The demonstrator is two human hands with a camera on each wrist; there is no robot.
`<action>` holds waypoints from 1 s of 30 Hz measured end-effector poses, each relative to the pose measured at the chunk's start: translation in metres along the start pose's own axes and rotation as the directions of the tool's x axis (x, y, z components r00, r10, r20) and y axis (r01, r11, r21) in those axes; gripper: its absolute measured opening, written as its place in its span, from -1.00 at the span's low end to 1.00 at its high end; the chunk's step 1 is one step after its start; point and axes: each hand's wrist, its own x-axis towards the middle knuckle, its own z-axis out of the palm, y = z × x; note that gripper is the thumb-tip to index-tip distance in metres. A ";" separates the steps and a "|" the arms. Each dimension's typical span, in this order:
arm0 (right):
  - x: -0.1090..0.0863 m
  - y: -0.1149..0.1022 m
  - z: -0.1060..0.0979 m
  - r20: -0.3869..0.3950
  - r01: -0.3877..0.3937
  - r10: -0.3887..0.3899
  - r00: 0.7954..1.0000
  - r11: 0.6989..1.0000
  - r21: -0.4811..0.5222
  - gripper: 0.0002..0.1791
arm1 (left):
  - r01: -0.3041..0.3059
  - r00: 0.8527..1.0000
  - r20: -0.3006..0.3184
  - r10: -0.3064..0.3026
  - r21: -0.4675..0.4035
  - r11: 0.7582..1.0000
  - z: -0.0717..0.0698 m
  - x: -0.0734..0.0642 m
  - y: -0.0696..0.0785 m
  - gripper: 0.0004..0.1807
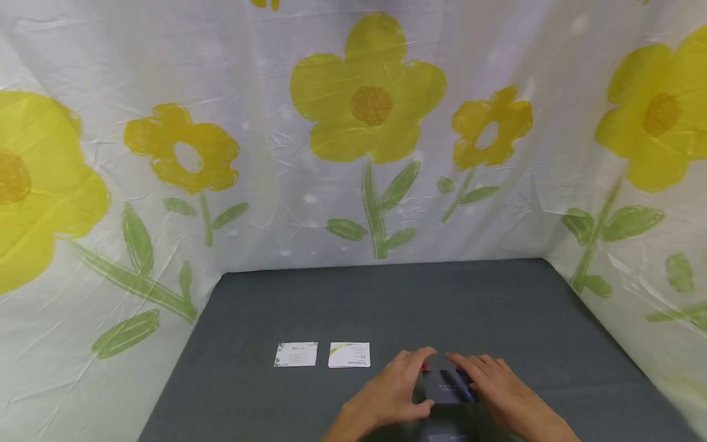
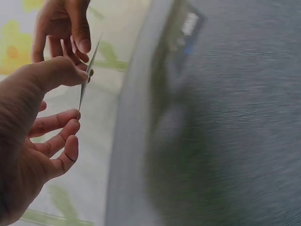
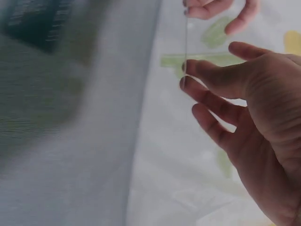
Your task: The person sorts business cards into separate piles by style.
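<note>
A thin dark business card (image 1: pixel 442 389) with small print is held between both hands above the table. It appears almost edge-on in the left wrist view. My left hand (image 1: pixel 393 388) holds its left side, thumb and fingers at the edges. At the opposite side, the thumb and fingertips of my right hand (image 1: pixel 505 393) pinch the card's edge (image 3: pixel 186 42). Below the hands, a second dark card (image 1: pixel 450 438) lies at the bottom of the head view, partly cut off. It shows blurred in the right wrist view as a dark teal card (image 3: pixel 40 21).
Two white cards rest on the dark grey table (image 1: pixel 359 307), left of the hands: one with leafy corners (image 1: pixel 296 355), the other with a green-yellow curve (image 1: pixel 349 355). A white curtain (image 1: pixel 265 215) with yellow flowers borders the table at the back and both sides.
</note>
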 end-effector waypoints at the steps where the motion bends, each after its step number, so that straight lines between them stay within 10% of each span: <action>1: 0.004 -0.001 -0.005 -0.009 0.007 -0.008 1.000 1.000 -0.021 -0.04 | -0.003 1.000 -0.009 0.003 -0.002 1.000 -0.006 0.001 0.000 -0.11; 18: 0.026 -0.008 -0.016 -0.056 0.104 -0.103 0.993 0.994 0.016 0.21 | 0.031 0.999 -0.017 -0.031 0.003 1.000 -0.030 -0.004 -0.011 -0.13; 30: 0.082 0.018 0.029 0.083 0.055 -0.061 0.995 0.995 0.077 -0.09 | 0.161 0.979 0.112 -0.170 0.091 0.983 -0.025 0.006 -0.079 -0.19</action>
